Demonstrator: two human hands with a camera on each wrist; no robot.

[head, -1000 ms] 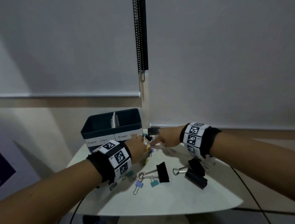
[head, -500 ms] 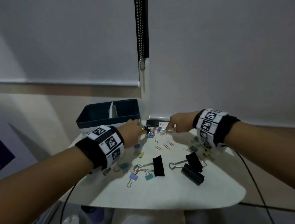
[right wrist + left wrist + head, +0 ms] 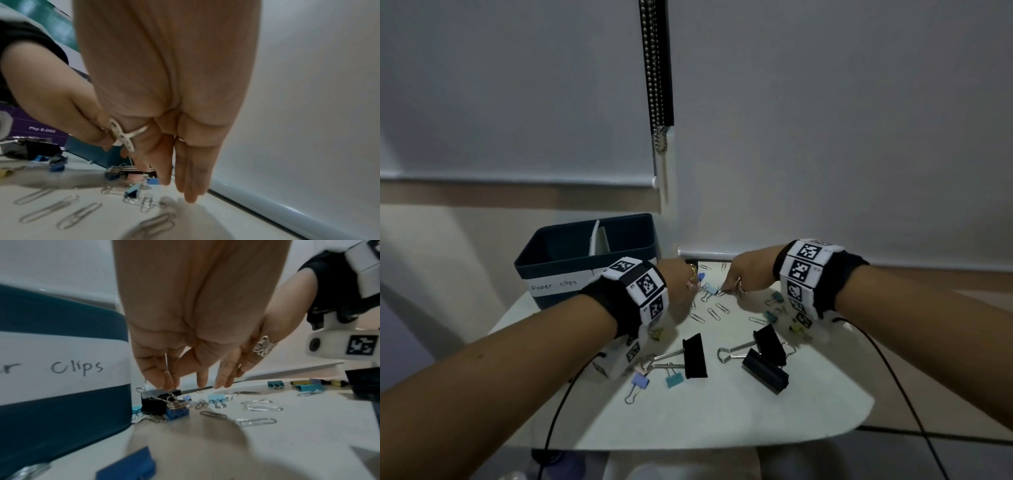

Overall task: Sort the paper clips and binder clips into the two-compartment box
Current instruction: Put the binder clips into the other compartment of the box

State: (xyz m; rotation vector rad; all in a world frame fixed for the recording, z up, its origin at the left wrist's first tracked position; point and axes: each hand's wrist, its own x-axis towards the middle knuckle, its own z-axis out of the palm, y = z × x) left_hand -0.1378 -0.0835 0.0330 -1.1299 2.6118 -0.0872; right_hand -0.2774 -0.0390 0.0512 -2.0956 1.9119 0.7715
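The dark teal two-compartment box (image 3: 558,263) stands at the table's back left, its left label reading "Paper clips". Just right of it a black binder clip (image 3: 158,396) lies among small blue binder clips (image 3: 177,412) and silver paper clips (image 3: 263,408). My left hand (image 3: 690,284) (image 3: 185,384) points straight down, its fingertips (image 3: 168,383) touching the top of the black clip while the thumb stays off to the side. My right hand (image 3: 729,287) (image 3: 174,186) hangs with straight fingers over a light blue binder clip (image 3: 132,191) and paper clips (image 3: 147,203), holding nothing.
Large black binder clips (image 3: 693,354) (image 3: 765,370) and small coloured ones (image 3: 674,378) lie nearer me on the white table (image 3: 722,418). More small clips (image 3: 774,298) sit under my right wrist. A wall and blind rail (image 3: 709,254) close the back edge.
My left hand has moved onto the black binder clip beside the box, now hiding it in the head view. My right hand has dropped back toward the clips in the middle.
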